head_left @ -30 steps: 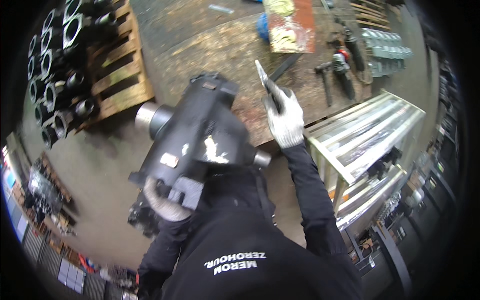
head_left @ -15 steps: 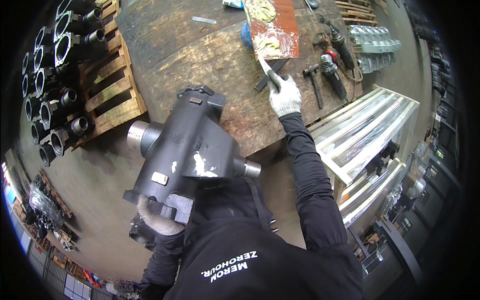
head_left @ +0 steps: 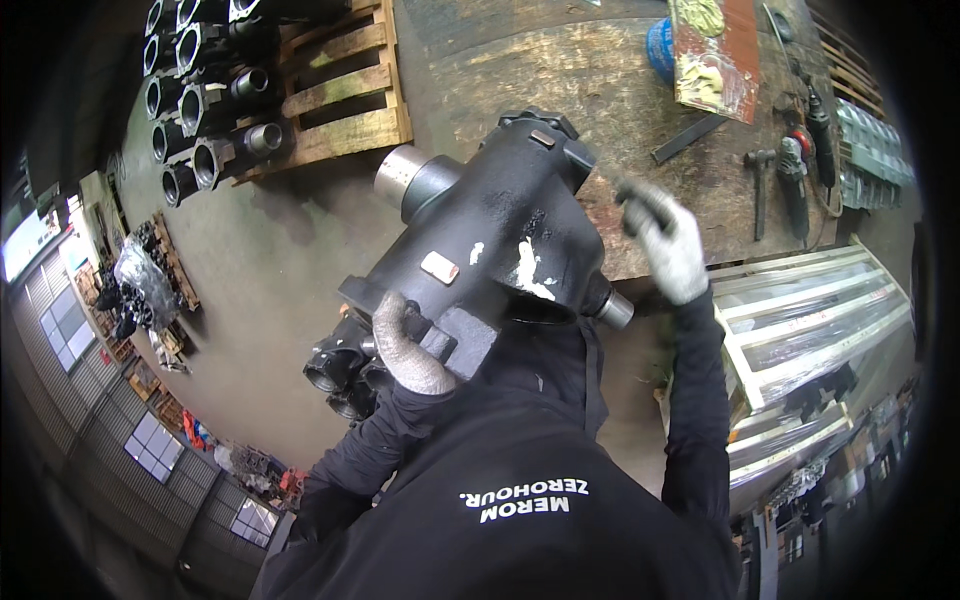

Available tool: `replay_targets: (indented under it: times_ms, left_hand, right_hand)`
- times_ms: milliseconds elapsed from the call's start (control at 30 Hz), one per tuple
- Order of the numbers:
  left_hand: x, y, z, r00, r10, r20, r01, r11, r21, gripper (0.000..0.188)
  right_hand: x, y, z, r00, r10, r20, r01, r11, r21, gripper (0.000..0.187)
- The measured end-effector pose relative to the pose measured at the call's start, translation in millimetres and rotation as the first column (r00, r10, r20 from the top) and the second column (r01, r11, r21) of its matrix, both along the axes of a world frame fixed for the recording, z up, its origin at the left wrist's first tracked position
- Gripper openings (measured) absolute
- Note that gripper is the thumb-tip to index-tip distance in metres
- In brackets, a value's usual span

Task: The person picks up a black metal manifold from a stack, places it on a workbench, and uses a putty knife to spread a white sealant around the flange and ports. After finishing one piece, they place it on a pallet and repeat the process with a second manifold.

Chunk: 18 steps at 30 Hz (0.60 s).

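A big black metal casting [head_left: 480, 220] lies before me at the bench edge, with cream putty smears on its upper face and a bare metal stub at each side. My left hand [head_left: 408, 350], in a grey-white glove, is curled round the flange at the casting's near left end. Off the casting's right side is my right hand [head_left: 668, 240], gloved in white with dark fingertips. Its fingers are closed on a thin putty knife [head_left: 608, 176], blurred by motion and pointing toward the casting.
On the wooden bench [head_left: 560, 70] lie a putty-smeared reddish board [head_left: 740, 60], a blue tin [head_left: 660, 50], a dark flat bar [head_left: 688, 138], a hammer [head_left: 760, 190] and an angle grinder [head_left: 795, 175]. A pallet [head_left: 350, 130] with black castings stands left, a wrapped wooden crate [head_left: 810, 320] right.
My right hand has drawn back from the putty board toward the casting, carrying the putty knife. My left hand keeps its hold on the flange. The whole view has shifted.
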<state>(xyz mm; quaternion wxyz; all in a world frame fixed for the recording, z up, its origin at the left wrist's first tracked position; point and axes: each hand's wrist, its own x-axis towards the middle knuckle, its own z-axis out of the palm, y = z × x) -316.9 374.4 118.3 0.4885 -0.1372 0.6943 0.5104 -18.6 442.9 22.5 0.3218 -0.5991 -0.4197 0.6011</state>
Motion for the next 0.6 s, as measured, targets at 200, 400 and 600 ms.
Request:
replay_targets:
  times_ms: [200, 400, 600]
  left_hand:
    - [0, 0, 0, 0.998, -0.007, 0.057, 0.004, 0.999, 0.046, 0.052]
    - [2, 4, 2, 1.0, 0.021, 0.019, -0.021, 1.0, 0.009, 0.047]
    - [-1, 4, 1, 0.998, 0.021, -0.063, -0.025, 0.997, -0.074, 0.045]
  right_hand:
    - [-77, -35, 89, 0.876, 0.334, 0.347, -0.391, 0.914, 0.107, 0.033]
    - [-102, -46, 88, 0.855, 0.245, 0.456, -0.351, 0.922, 0.162, 0.039]
    - [-104, -58, 103, 0.839, 0.31, 0.448, -0.4, 0.909, 0.12, 0.039]
